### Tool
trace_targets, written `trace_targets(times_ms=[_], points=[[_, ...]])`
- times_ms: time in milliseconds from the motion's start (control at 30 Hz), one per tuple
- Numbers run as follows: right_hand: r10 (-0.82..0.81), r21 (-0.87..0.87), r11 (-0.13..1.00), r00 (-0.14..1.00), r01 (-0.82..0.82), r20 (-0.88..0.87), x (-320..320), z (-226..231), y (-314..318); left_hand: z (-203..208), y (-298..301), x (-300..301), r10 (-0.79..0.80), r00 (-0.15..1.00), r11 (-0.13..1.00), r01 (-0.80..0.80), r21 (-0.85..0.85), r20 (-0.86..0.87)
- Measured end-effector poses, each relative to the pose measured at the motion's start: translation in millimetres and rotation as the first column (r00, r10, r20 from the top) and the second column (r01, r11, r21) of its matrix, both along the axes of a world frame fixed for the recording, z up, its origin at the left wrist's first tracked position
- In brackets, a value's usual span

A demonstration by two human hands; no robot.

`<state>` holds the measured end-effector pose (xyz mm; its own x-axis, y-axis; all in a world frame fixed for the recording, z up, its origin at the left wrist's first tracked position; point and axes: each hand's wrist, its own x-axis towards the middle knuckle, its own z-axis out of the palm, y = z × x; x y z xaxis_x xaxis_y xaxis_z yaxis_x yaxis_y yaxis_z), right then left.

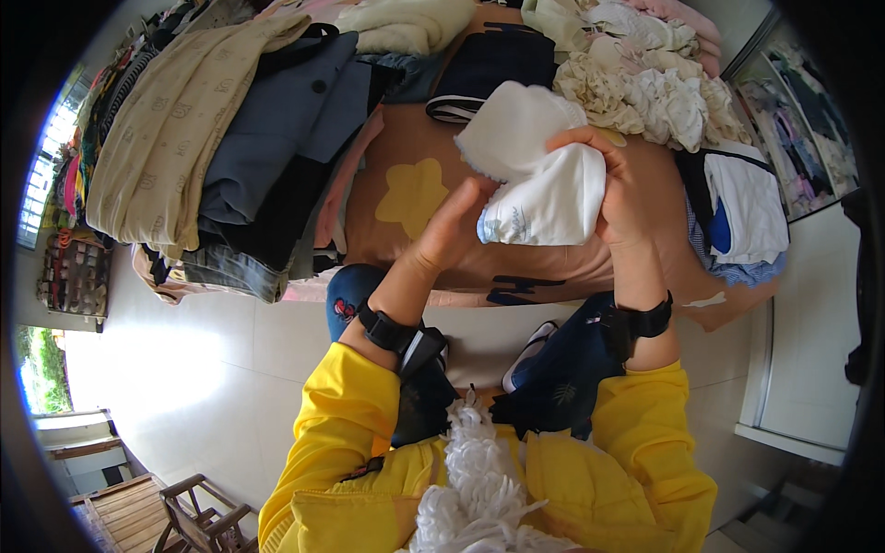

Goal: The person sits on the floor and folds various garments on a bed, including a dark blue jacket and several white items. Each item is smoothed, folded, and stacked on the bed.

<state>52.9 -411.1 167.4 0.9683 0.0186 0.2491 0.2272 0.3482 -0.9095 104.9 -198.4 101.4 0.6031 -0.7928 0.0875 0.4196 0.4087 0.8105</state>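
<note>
- White cloth piece (548, 189) with blue-patterned edging (502, 227) is what we've got held up over the brownish-orange sheet (415, 138), this side of a folded navy garment (498, 66).
- Our right hand (622, 198) is grasping its right side, fingers (592, 140) bent over the cloth.
- Our left hand (445, 229) is right by its left edge, thumb sticking up; the rest is partly hidden, so we can't tell whether it's gripping.
- Off to the left we've got a beige patterned garment (171, 129) beside a blue-grey jacket (272, 124) (one dark button (319, 87) showing).
- Far right: a cream ruffled pile (645, 92), plus folded white and blue clothes (749, 207) nearer us.
- A yellow star (410, 198) on the sheet shows just left of our left hand.
</note>
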Motion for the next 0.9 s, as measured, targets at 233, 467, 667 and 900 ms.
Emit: trace_targets(times_ms=[233,467,667,900], points=[[-0.069,-0.14,0.989,0.992,0.055,-0.104,-0.6,-0.9,-1.0,10.8,-3.8,-7.5,0.089,0.995,0.995,-0.091,-0.032,-0.049],[-0.006,-0.199,0.98,0.999,0.0,-0.032,-7.5,-6.8,10.4,20.2,-6.0,-10.3,0.013,0.998,0.997,-0.007,0.082,-0.066],[-0.171,0.084,0.975,0.932,0.208,-0.319,-15.7,-6.8,7.4,14.5,-6.0,-9.0,0.041,0.98,0.999,-0.04,0.01,-0.196],[0.046,-0.231,0.967,0.962,-0.111,-0.269,-31.2,-18.1,2.3,12.1,-6.9,-12.1,0.083,0.996,0.992,-0.086,0.093,0.034]])
